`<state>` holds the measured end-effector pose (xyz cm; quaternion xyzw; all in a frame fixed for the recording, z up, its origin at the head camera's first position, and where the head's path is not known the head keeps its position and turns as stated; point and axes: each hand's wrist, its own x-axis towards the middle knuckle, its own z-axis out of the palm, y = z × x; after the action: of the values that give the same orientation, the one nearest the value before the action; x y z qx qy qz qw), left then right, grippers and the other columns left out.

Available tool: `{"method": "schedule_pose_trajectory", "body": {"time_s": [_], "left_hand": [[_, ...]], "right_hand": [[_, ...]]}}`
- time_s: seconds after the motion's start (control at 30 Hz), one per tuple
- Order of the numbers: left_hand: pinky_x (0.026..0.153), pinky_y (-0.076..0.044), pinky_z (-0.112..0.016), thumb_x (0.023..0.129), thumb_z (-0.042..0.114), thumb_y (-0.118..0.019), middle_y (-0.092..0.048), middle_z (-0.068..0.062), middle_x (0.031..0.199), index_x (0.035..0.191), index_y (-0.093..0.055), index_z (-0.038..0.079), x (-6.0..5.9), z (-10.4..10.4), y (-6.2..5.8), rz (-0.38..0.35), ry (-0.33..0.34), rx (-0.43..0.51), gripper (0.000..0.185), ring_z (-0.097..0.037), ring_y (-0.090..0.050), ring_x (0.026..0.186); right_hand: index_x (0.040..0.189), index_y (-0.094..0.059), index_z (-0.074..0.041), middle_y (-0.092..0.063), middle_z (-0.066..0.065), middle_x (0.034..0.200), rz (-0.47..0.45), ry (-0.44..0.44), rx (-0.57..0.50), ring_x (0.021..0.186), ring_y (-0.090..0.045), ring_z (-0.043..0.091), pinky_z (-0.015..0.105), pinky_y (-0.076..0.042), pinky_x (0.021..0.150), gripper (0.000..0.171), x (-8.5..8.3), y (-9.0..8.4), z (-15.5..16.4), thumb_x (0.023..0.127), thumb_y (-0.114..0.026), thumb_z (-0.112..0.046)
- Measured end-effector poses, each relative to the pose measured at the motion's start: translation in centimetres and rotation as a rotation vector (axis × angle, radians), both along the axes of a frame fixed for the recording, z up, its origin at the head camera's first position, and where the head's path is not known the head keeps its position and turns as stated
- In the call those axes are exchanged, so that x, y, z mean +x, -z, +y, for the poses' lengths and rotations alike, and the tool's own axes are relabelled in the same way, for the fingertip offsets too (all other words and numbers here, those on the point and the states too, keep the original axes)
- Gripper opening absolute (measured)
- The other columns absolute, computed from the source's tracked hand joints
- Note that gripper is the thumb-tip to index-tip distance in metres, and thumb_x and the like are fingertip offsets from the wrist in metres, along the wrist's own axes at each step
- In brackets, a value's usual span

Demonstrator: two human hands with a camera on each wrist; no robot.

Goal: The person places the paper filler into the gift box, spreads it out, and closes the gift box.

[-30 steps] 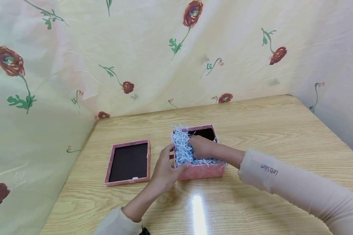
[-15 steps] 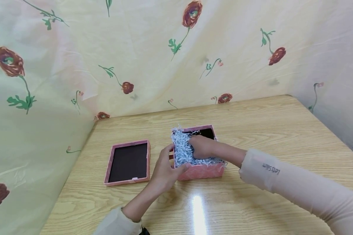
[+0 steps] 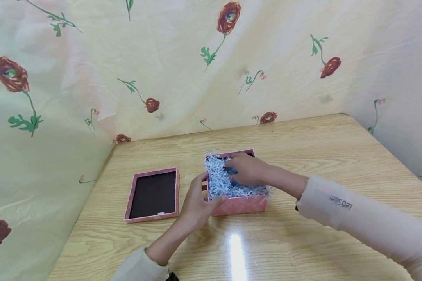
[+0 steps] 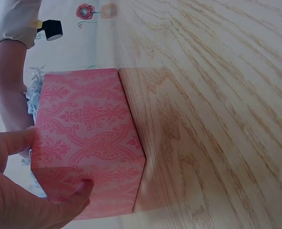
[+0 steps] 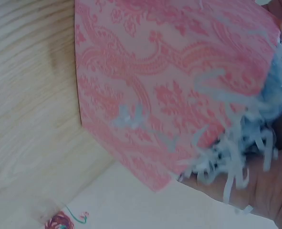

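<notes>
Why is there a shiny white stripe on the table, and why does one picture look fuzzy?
Head view: the stripe is lamp glare on the glossy table, just in front of the pink box. Right wrist view: the camera is very close, so the shredded paper blurs.

You have one pink patterned cardboard box (image 3: 240,203), one matching pink lid (image 3: 153,194), one heap of white shredded paper (image 3: 218,180), two hands.

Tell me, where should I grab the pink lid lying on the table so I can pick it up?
Probably by its two long side rims, coming straight down from above. The pink lid lies flat on the table with its dark inside up, so the thin raised rims are what fingers can pinch. It lies apart from the box, with space all around it.
</notes>
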<state>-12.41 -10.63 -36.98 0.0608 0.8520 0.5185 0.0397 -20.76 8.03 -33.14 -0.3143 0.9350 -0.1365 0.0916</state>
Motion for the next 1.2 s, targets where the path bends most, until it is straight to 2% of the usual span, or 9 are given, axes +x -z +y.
{"method": "schedule_pose_trajectory", "body": {"time_s": [0.23, 0.33, 0.47, 0.6, 0.77, 0.93, 1.2], "left_hand": [[0.087, -0.052, -0.038, 0.085, 0.029, -0.075, -0.038, -0.011, 0.143, 0.147, -0.031, 0.009, -0.1, 0.1, 0.1, 0.003, -0.003, -0.007, 0.078, -0.028, -0.048, 0.120], [0.086, -0.052, -0.037, 0.085, 0.028, -0.075, -0.038, -0.011, 0.143, 0.147, -0.031, 0.009, 0.0, 0.1, 0.0, 0.003, -0.004, -0.004, 0.079, -0.028, -0.048, 0.120], [0.087, -0.052, -0.037, 0.085, 0.027, -0.075, -0.038, -0.010, 0.143, 0.148, -0.030, 0.010, 0.1, 0.1, -0.1, -0.003, -0.004, -0.006, 0.079, -0.027, -0.048, 0.121], [0.087, -0.052, -0.037, 0.085, 0.026, -0.075, -0.038, -0.010, 0.144, 0.148, -0.029, 0.010, 0.1, 0.1, -0.1, -0.007, 0.002, -0.004, 0.079, -0.027, -0.048, 0.121], [0.087, -0.053, -0.037, 0.085, 0.026, -0.075, -0.037, -0.010, 0.144, 0.148, -0.029, 0.010, 0.0, 0.1, -0.1, -0.008, 0.004, 0.001, 0.079, -0.028, -0.048, 0.121], [0.087, -0.053, -0.036, 0.085, 0.026, -0.075, -0.038, -0.009, 0.143, 0.148, -0.029, 0.011, 0.1, 0.1, -0.1, -0.012, 0.005, 0.008, 0.080, -0.027, -0.048, 0.121], [0.085, -0.053, -0.036, 0.085, 0.027, -0.075, -0.038, -0.010, 0.143, 0.148, -0.029, 0.010, 0.0, 0.0, -0.1, -0.004, 0.012, 0.009, 0.080, -0.028, -0.048, 0.120]], "right_hand": [[0.132, -0.060, -0.008, -0.054, 0.022, 0.132, 0.063, -0.005, -0.106, 0.122, -0.048, 0.040, 0.055, -0.042, 0.099, 0.043, -0.2, -1.1, 1.0, 0.092, -0.066, -0.023], [0.138, -0.054, -0.011, -0.048, 0.022, 0.139, 0.077, -0.022, -0.184, 0.130, -0.041, 0.041, 0.058, -0.035, 0.104, 0.048, -0.3, -1.6, 1.4, 0.093, -0.065, -0.026], [0.146, -0.041, -0.011, -0.029, 0.018, 0.154, 0.112, -0.065, -0.243, 0.140, -0.023, 0.041, 0.064, -0.021, 0.108, 0.059, -0.4, -2.0, 2.0, 0.095, -0.061, -0.032], [0.152, -0.030, -0.012, -0.012, 0.013, 0.160, 0.164, -0.094, -0.237, 0.146, -0.009, 0.036, 0.066, -0.014, 0.109, 0.068, -0.4, -2.0, 2.3, 0.096, -0.058, -0.037], [0.153, -0.025, -0.014, -0.003, 0.009, 0.162, 0.225, -0.116, -0.215, 0.147, 0.000, 0.031, 0.064, -0.009, 0.111, 0.069, -0.4, -1.7, 2.2, 0.097, -0.053, -0.042], [0.155, -0.020, -0.019, 0.002, 0.004, 0.162, 0.230, -0.117, -0.184, 0.147, 0.004, 0.027, 0.064, -0.002, 0.111, 0.069, -0.3, -1.6, 2.2, 0.098, -0.048, -0.047], [0.156, -0.013, -0.020, 0.011, 0.003, 0.161, 0.211, -0.173, -0.096, 0.146, 0.013, 0.025, 0.064, 0.005, 0.110, 0.069, -0.1, -1.3, 2.0, 0.100, -0.040, -0.051]]}}
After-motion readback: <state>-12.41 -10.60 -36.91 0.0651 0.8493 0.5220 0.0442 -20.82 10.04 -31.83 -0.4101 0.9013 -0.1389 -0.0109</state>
